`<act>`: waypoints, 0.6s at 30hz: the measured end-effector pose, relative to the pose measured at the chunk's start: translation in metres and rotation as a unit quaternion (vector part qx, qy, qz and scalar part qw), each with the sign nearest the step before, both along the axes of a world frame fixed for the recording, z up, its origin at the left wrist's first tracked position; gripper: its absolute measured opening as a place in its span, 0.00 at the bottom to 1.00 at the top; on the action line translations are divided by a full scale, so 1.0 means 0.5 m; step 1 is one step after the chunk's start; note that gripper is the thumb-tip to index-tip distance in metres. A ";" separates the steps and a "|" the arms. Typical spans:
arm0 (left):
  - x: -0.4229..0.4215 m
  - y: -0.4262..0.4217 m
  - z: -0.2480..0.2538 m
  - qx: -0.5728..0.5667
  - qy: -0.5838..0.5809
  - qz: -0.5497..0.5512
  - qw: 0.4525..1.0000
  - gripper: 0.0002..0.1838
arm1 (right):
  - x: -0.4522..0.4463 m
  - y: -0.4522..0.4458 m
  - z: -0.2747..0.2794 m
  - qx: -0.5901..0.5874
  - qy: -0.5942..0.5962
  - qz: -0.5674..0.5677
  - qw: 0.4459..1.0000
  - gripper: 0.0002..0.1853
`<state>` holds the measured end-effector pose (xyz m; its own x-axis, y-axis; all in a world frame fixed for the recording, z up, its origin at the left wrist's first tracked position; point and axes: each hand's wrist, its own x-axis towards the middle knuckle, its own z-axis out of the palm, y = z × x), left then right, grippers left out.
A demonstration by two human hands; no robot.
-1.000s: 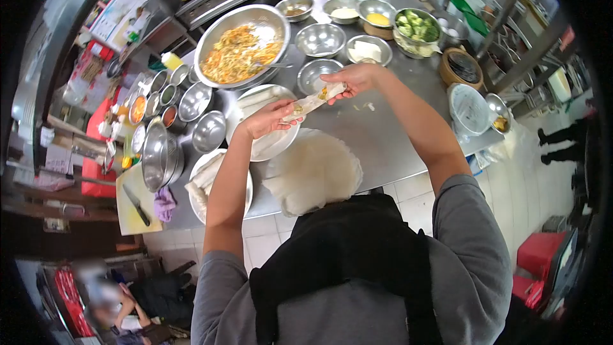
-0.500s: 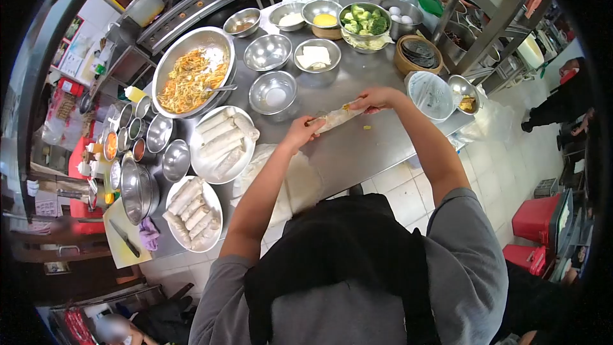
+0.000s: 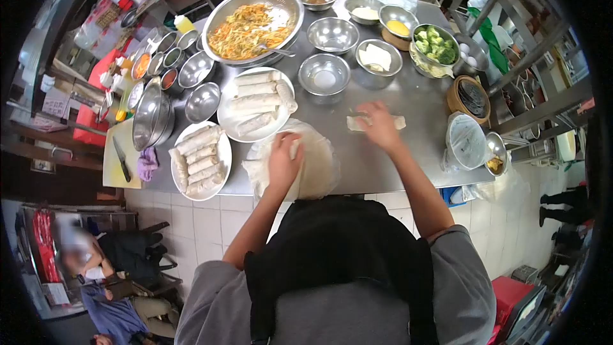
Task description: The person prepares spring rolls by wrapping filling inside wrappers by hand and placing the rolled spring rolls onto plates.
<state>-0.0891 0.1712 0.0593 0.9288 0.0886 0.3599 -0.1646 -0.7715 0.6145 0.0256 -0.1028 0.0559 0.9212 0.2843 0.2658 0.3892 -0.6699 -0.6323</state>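
Note:
My left hand [image 3: 285, 158] rests with bent fingers on a stack of thin round wrappers [image 3: 316, 165] at the table's front edge; whether it pinches one is hard to tell. To the right, my right hand [image 3: 379, 125] lies with fingers apart over a filled roll [image 3: 399, 122], which sits flat on the steel table. Finished-looking rolls [image 3: 258, 100] fill an oval white plate [image 3: 228, 117] behind my left hand. More rolls [image 3: 203, 163] lie on a second white plate [image 3: 223, 185] at the front left. A large steel bowl [image 3: 297, 9] holds shredded filling [image 3: 246, 33].
Steel bowls [image 3: 324, 74] stand along the back, one with broccoli [image 3: 436, 45]. A lined tub [image 3: 466, 140] stands at the right edge. A knife [image 3: 121, 158] lies on a board [image 3: 131, 134] at the left. Two people [image 3: 121, 246] are at the lower left.
My hands have parted. The roll held between them now lies on the table under my right hand, and my left hand has moved onto the wrappers. The camera view has shifted.

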 end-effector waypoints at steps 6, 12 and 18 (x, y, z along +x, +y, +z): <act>-0.149 0.120 -0.088 -0.101 0.138 0.128 0.977 0.15 | -0.063 0.240 -0.036 0.061 0.073 0.259 0.961 0.13; -0.169 0.090 -0.056 -0.145 0.145 0.085 0.975 0.23 | -0.069 0.320 -0.043 -0.116 0.002 0.316 0.941 0.09; -0.151 0.079 -0.062 -0.162 0.151 0.023 0.975 0.25 | -0.066 0.304 0.027 -0.031 0.050 0.329 0.942 0.03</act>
<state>-0.1646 0.2106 0.0283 0.9803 0.1967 0.0173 0.0917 -0.5308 0.8425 -0.0072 0.0490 0.0693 0.5594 0.8151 0.1506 0.6734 -0.3409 -0.6560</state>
